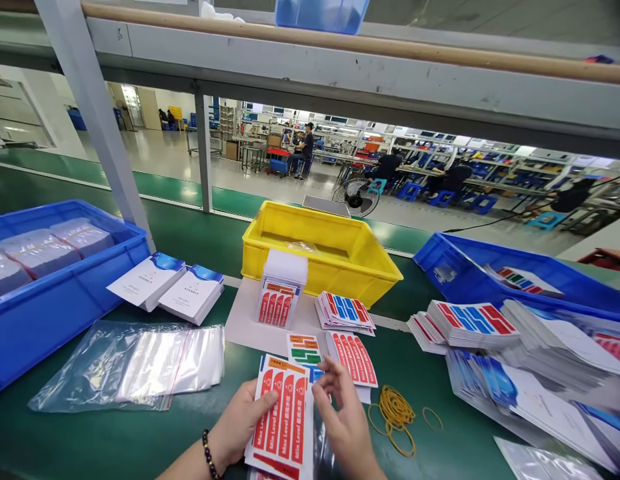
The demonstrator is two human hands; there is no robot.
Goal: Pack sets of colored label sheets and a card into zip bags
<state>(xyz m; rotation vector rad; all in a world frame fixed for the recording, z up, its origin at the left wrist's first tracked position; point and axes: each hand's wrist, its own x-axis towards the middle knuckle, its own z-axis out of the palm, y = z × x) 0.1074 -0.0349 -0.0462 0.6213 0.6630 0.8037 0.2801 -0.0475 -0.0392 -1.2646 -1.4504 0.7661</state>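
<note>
My left hand (247, 417), a beaded bracelet on its wrist, is closed around a stack of sticker sheets (285, 420) printed with red labels reading Max Level and Min Level. Beside the stack's right edge is my right hand (340, 417), its fingers bent and apart with nothing visible in them. Just beyond the hands lie a sheet with orange, green and blue labels (303, 347) and a pile of red label sheets (357, 360). Farther back, a bagged pack of label sheets (280, 300) stands upright near a pile of red-and-blue sheets (345, 310).
Yellow rubber bands (395, 410) lie right of my hands. Clear plastic bags (155, 367) and booklets (193, 293) are on the left. A yellow bin (325, 267) stands behind, between blue bins (65, 320). More booklets (540, 400) and label sheets (475, 320) fill the right side.
</note>
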